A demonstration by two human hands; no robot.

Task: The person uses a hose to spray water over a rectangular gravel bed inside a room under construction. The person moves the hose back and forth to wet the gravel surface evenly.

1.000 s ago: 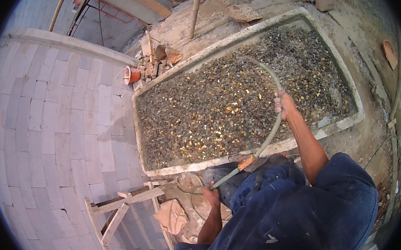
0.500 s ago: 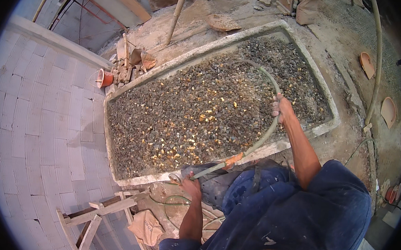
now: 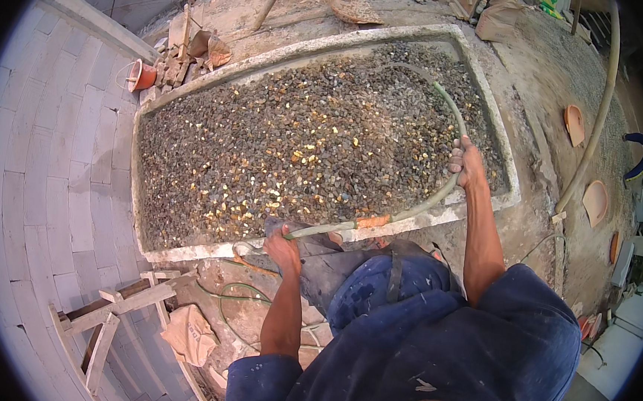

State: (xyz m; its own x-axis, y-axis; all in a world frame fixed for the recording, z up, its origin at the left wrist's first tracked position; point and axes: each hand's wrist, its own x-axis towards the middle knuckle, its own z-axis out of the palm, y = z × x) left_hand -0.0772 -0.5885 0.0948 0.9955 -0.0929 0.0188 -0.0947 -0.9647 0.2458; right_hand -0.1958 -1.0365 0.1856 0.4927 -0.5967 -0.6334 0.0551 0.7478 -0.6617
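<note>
A long, low basin with a pale concrete rim [image 3: 490, 108] lies in front of me, filled with small grey, brown and yellowish pebbles [image 3: 280, 153]. A green hose [image 3: 441, 196] arcs over its near right part, with an orange wrap [image 3: 372, 221] around its middle. My right hand [image 3: 467, 164] is closed around the hose near its free end, above the pebbles. From that end a thin, faint stream of water seems to run toward the far side. Farther back along the hose, my left hand [image 3: 282, 248] grips it just outside the near rim.
At the left stands a grey block wall [image 3: 48, 159]. An orange bucket [image 3: 142, 76] and stacked bricks [image 3: 172, 71] sit by the far left corner. Near left are a wooden trestle [image 3: 116, 313] and a crumpled sack [image 3: 189, 334]. A pole [image 3: 599, 116] leans at the right, beside terracotta-coloured pieces [image 3: 596, 203].
The view has shifted, so the basin appears farther left and higher. My right hand and the hose's free end have moved rightward over the pebbles. Both hands keep their hold.
</note>
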